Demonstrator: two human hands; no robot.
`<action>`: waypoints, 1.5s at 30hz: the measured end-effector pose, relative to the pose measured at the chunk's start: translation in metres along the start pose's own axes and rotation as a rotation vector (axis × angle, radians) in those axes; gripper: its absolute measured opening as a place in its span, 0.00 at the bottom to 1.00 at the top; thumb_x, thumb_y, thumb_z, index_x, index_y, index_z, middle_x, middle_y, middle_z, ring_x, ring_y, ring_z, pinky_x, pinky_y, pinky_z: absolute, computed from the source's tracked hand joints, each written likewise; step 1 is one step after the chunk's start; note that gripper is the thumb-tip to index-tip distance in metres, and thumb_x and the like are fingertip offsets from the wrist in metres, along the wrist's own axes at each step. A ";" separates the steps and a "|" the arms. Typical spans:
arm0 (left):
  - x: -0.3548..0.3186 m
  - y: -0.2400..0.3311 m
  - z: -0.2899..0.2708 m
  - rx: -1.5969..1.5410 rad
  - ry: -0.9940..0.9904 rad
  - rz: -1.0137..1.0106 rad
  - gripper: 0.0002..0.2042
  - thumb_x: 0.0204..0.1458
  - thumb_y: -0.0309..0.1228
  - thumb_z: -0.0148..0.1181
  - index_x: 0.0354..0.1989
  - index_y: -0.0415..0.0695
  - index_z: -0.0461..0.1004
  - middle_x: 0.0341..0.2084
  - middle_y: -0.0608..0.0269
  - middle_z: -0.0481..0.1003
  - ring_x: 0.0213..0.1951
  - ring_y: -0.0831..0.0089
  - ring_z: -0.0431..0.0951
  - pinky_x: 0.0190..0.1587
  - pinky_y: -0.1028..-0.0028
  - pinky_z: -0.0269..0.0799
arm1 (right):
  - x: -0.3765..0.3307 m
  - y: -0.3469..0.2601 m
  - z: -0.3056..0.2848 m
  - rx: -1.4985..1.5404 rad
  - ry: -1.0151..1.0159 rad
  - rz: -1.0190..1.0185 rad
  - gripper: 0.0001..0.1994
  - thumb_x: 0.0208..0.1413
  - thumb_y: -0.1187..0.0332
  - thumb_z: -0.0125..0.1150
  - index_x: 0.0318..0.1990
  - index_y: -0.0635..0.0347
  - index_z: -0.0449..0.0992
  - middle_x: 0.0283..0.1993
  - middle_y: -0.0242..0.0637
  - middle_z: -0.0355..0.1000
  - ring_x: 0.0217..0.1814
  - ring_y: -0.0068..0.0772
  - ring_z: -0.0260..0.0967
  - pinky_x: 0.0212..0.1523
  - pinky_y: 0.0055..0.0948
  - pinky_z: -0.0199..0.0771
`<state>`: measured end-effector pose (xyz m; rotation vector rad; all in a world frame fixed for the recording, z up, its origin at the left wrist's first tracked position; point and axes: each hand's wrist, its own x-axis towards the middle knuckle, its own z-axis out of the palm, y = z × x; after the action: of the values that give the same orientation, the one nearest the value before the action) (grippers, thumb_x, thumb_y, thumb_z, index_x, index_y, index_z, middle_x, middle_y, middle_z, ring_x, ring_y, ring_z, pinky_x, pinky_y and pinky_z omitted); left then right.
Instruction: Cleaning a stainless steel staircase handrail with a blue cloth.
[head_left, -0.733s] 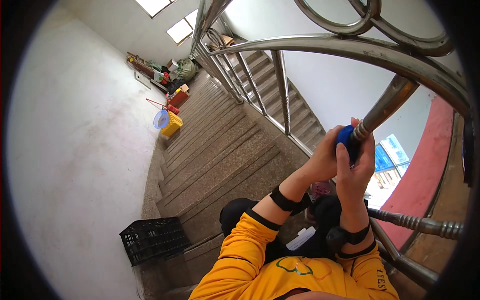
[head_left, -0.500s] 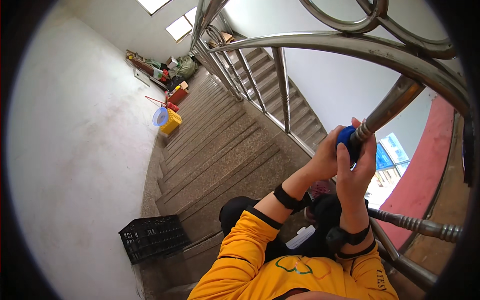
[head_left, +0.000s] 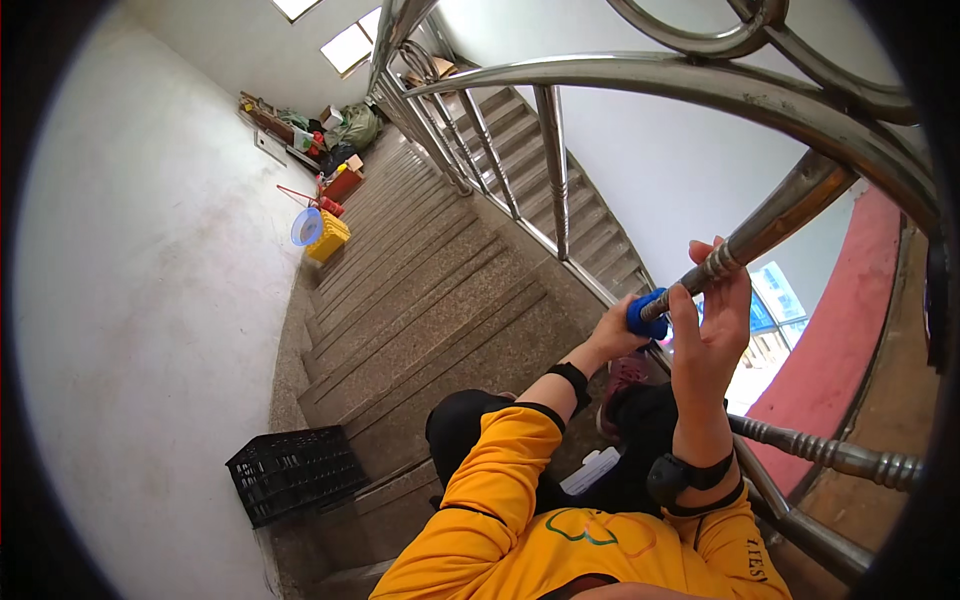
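Note:
A bunched blue cloth (head_left: 645,313) is wrapped around the lower part of a metal baluster (head_left: 765,225) with ringed grooves. My left hand (head_left: 615,332) is closed on the cloth and presses it against the post. Higher on the same baluster is my right hand (head_left: 712,325), its palm apart from the metal. Its fingers reach behind the ringed section, with the tips showing beyond it, and the straight thumb lies at the near side. No cloth shows in the right hand. Black straps circle both forearms.
Stone stairs (head_left: 430,320) run along the white wall on the left. A black plastic crate (head_left: 295,475) stands by the wall. Farther off are a yellow container (head_left: 328,235), a blue basin (head_left: 306,227) and piled bags (head_left: 355,128). Curved metal railing (head_left: 600,70) arches overhead.
My left hand and the blue cloth have slid down the baluster, toward the lower left. My right hand has come off the cloth and stays beside the ringed section.

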<state>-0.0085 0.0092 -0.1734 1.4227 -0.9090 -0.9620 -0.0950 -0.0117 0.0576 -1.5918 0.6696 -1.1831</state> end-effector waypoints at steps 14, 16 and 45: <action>0.001 0.134 0.000 -0.162 0.008 0.207 0.25 0.33 0.27 0.69 0.43 0.41 0.67 0.35 0.57 0.72 0.38 0.66 0.74 0.42 0.69 0.70 | 0.006 -0.002 0.000 0.157 -0.004 0.035 0.25 0.51 0.81 0.53 0.58 0.69 0.57 0.54 0.46 0.63 0.59 0.32 0.59 0.60 0.29 0.56; -0.002 0.133 0.001 -0.093 0.037 0.234 0.24 0.33 0.27 0.68 0.43 0.41 0.67 0.36 0.54 0.72 0.38 0.60 0.74 0.42 0.68 0.70 | 0.006 0.000 0.000 0.149 -0.009 0.037 0.24 0.52 0.81 0.53 0.58 0.69 0.57 0.54 0.46 0.63 0.60 0.32 0.59 0.60 0.29 0.56; 0.027 -0.074 -0.034 -1.213 0.283 -0.693 0.13 0.48 0.42 0.57 0.36 0.46 0.71 0.27 0.62 0.75 0.30 0.66 0.76 0.32 0.63 0.75 | 0.001 -0.001 0.004 0.084 -0.059 0.002 0.29 0.49 0.84 0.52 0.60 0.72 0.51 0.54 0.47 0.59 0.59 0.35 0.57 0.61 0.29 0.53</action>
<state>0.0332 0.0013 -0.2483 0.7170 0.4500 -1.4011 -0.0912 -0.0102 0.0591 -1.5492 0.5756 -1.1442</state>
